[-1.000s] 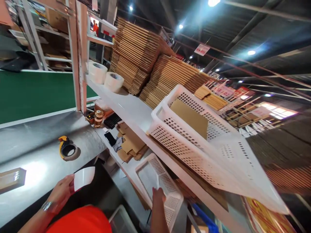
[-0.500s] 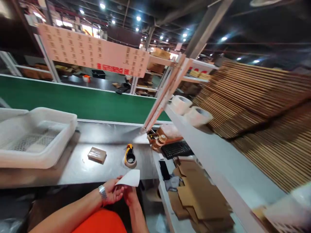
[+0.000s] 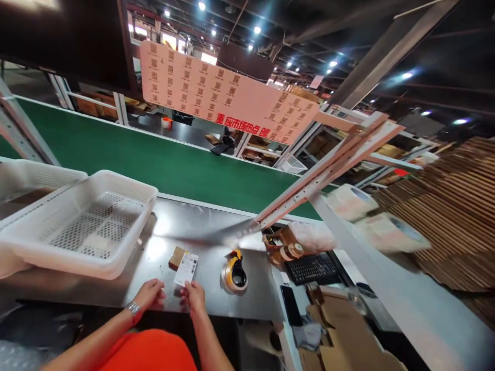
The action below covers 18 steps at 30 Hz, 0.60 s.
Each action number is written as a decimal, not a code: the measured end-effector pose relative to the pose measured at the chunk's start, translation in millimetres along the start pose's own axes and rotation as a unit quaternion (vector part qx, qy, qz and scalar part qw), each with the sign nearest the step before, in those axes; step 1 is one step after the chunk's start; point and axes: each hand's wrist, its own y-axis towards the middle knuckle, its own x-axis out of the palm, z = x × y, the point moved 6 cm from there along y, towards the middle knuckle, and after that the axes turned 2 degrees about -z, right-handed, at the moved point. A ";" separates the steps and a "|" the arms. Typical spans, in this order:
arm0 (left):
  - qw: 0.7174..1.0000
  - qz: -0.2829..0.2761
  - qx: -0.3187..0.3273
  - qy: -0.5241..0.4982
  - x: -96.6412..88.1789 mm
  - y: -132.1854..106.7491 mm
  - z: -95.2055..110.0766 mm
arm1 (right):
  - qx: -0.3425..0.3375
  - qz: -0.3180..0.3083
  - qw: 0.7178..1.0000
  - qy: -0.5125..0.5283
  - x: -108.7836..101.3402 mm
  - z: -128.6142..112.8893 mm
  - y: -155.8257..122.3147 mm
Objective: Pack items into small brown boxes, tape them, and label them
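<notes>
My right hand (image 3: 194, 297) pinches the lower edge of a white printed label (image 3: 186, 268) and holds it over a small brown box (image 3: 177, 256) on the steel table (image 3: 216, 296). My left hand (image 3: 150, 294) rests beside it at the table's front edge, fingers curled, close to the label's lower left corner. I cannot tell whether the left fingers touch the label. A tape dispenser with a yellow handle (image 3: 233, 271) lies just right of the box.
A white perforated basket (image 3: 83, 226) stands at the left of the table. A green conveyor belt (image 3: 162, 167) runs behind. To the right are a keyboard (image 3: 313, 268), a phone (image 3: 290, 305), tape rolls (image 3: 350, 202), flattened cardboard (image 3: 344, 335) and stacked cartons (image 3: 456, 206).
My view swung left from the shelf to the table. My right hand left the lower basket and joined the left at the label, which moved forward over the small box.
</notes>
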 end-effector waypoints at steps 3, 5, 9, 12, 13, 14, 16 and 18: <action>0.984 -0.005 0.132 0.118 -14.4 16.3 30.7 | 0.039 0.039 0.998 -0.022 13.7 14.1 6.9; 0.961 -0.018 0.198 0.193 -13.2 24.5 47.6 | 0.055 0.055 0.997 -0.026 19.6 20.4 10.6; 0.908 -0.054 0.265 0.320 6.9 43.9 69.5 | 0.063 0.071 0.995 -0.018 26.1 27.5 17.6; 0.869 -0.084 0.283 0.396 33.5 65.8 76.0 | 0.058 0.076 0.995 -0.007 28.4 31.2 21.9; 0.861 -0.097 0.287 0.409 42.9 74.2 76.6 | 0.056 0.076 0.995 -0.005 28.8 32.6 23.2; 0.847 -0.113 0.296 0.427 52.8 82.6 76.5 | 0.056 0.077 0.996 -0.003 28.9 34.0 24.7; 0.789 -0.149 0.321 0.503 71.6 98.1 72.6 | 0.058 0.075 0.995 -0.002 28.6 37.1 27.9; 0.710 -0.169 0.339 0.594 82.6 112.2 64.6 | 0.068 0.071 0.995 -0.004 27.3 40.3 31.5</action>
